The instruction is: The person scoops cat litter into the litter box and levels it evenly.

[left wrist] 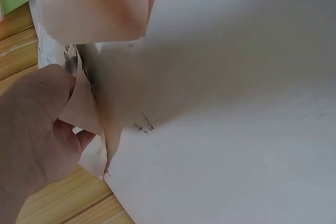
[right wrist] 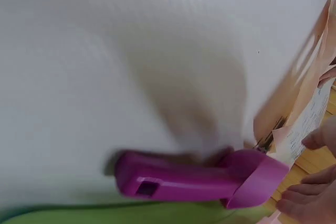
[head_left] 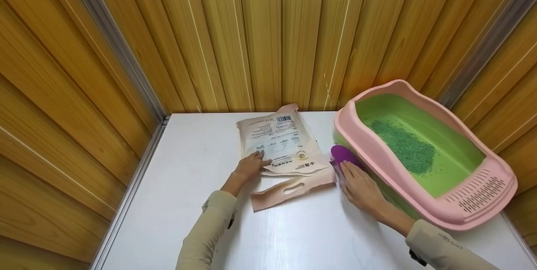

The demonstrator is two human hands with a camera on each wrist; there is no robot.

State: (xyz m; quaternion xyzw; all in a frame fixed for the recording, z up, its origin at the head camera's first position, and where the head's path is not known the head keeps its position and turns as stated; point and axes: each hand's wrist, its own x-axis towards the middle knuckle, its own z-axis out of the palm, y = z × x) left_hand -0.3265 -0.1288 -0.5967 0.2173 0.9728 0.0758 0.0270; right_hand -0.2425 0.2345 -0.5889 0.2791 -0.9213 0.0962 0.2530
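Note:
A printed beige bag (head_left: 279, 140) lies flat at the back of the white table. My left hand (head_left: 250, 164) rests on its near left part, thumb to the side; the left wrist view shows it at the bag's open edge. A purple scoop (right wrist: 178, 179) lies on the table beside the litter tray, its handle toward the near side. Over the handle in the head view is my right hand (head_left: 358, 188). Its fingers (right wrist: 304, 195) are extended and apart from the scoop in the right wrist view.
The pink-rimmed green litter tray (head_left: 423, 198) stands at the right with green granules (head_left: 405, 146) in it. A torn beige strip (head_left: 272, 196) with a handle hole lies in front of the bag. Wood-patterned walls (head_left: 260, 43) border the white table (head_left: 168, 203).

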